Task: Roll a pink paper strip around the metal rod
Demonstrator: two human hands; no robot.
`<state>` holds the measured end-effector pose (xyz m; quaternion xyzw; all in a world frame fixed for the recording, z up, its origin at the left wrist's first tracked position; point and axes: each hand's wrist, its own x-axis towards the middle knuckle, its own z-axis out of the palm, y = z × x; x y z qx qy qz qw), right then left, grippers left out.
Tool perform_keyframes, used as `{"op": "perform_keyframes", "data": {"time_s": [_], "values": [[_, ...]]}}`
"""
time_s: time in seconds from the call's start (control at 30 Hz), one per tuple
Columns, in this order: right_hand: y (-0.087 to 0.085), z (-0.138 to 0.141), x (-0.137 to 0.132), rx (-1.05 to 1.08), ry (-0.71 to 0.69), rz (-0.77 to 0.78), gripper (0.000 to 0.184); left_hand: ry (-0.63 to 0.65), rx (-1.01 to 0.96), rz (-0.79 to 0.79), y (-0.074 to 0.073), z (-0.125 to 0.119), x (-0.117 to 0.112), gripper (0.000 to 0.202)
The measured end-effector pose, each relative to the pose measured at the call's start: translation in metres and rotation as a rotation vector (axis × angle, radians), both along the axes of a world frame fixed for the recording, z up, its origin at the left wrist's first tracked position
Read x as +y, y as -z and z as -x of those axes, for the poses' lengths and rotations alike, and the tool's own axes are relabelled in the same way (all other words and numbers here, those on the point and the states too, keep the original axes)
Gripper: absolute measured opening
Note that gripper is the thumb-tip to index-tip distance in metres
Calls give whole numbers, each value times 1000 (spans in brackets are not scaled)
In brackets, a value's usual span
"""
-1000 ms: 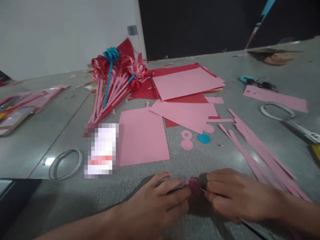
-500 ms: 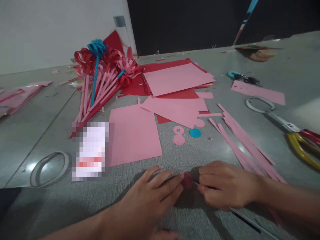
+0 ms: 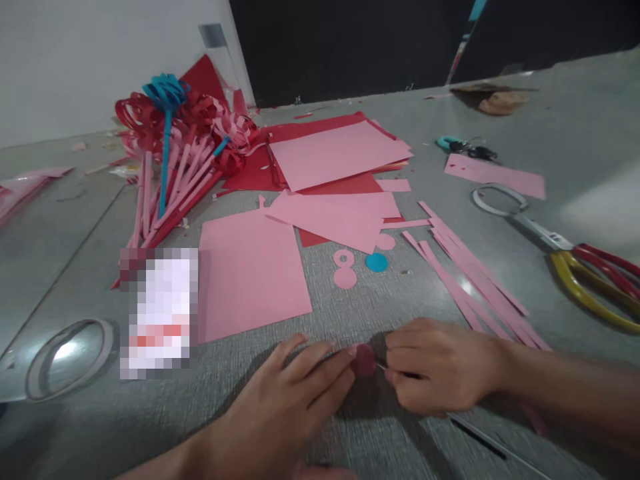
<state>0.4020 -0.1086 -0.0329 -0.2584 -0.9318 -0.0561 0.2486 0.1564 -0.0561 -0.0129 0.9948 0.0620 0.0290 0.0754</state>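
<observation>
My left hand [image 3: 295, 393] lies low over the grey surface, its fingertips pressing on the edge of a small dark pink paper circle [image 3: 365, 361]. To the right, my right hand [image 3: 435, 367] is closed around a thin pointed tool [image 3: 495, 445]. The tool's metal tip meets the circle's right edge, and its long shaft sticks out below my wrist. Whether the tip goes through the paper, I cannot tell. Just beyond my hands lie a pink paper ring [image 3: 343, 259], a light pink circle [image 3: 345, 277] and a blue circle [image 3: 377, 262].
Pink paper strips [image 3: 475, 280] and large scissors [image 3: 555, 243] lie right. Pink sheets [image 3: 255, 273] spread behind my hands, beside a blurred-out white item [image 3: 165, 293]. A tape roll [image 3: 70, 360] rests left. Curled paper flowers [image 3: 175, 133] are heaped at the back.
The whole view has shifted, so most things appear slightly further left. Both hands keep nearly the same hold on the circle and the tool.
</observation>
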Motion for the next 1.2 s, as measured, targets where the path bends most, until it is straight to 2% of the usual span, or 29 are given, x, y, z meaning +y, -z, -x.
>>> {"op": "perform_keyframes", "data": {"time_s": [0.13, 0.2, 0.33, 0.43, 0.63, 0.83, 0.93, 1.07, 1.2], "values": [[-4, 4, -5, -19, 24, 80, 31, 16, 8, -14, -2, 0, 0, 68], [-5, 6, -10, -17, 81, 147, 33, 63, 21, -26, -1, 2, -1, 59], [0, 5, -15, -16, 81, 222, 29, 98, 6, -80, -1, 4, -2, 35], [4, 3, -14, -77, 66, 323, 27, 84, -16, -106, -1, 5, -3, 31], [4, 0, -14, -52, 87, 329, 31, 86, -21, -117, 0, 6, -4, 32], [9, -3, -15, -54, 127, 539, 28, 84, -13, -123, 1, 7, -4, 36], [12, -3, -15, -14, 157, 595, 29, 81, -9, -114, 2, 9, -4, 40], [6, -2, -11, 5, 88, 592, 35, 78, 10, -82, 2, 9, -3, 52], [-3, 1, -7, 11, 57, 603, 38, -10, 0, -28, -1, 6, -4, 58]]}}
